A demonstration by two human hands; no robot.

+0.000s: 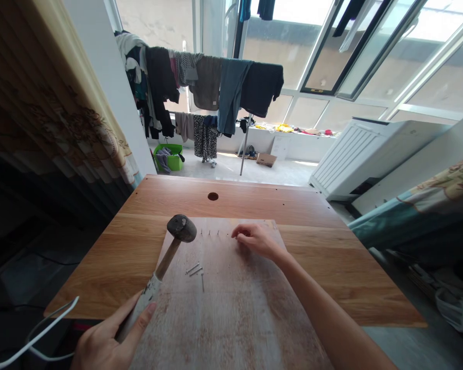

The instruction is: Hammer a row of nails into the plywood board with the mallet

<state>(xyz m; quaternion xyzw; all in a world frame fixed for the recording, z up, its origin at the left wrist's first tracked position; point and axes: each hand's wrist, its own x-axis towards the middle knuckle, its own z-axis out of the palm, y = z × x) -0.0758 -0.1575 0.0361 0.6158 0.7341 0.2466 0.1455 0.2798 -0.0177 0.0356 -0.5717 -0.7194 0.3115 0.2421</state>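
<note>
My left hand (113, 329) is wrapped round the pale handle of a mallet (182, 227), its dark head raised over the left edge of a worn wooden board (231, 313). Several thin nails (209, 233) stand upright in a row near the board's far edge. At the right end of that row, my right hand (254, 239) rests with thumb and fingers pinched together; whatever is between the fingertips is hidden. Loose nails (196, 271) lie on the board between my two hands, to the right of the mallet handle.
Under the board is a wooden tabletop (324, 267) with a round hole (213, 196) near its far edge. A white cable (57, 324) loops at the lower left. Beyond stand a rack of hanging clothes (208, 82), a green basket (174, 158) and a white cabinet (355, 149).
</note>
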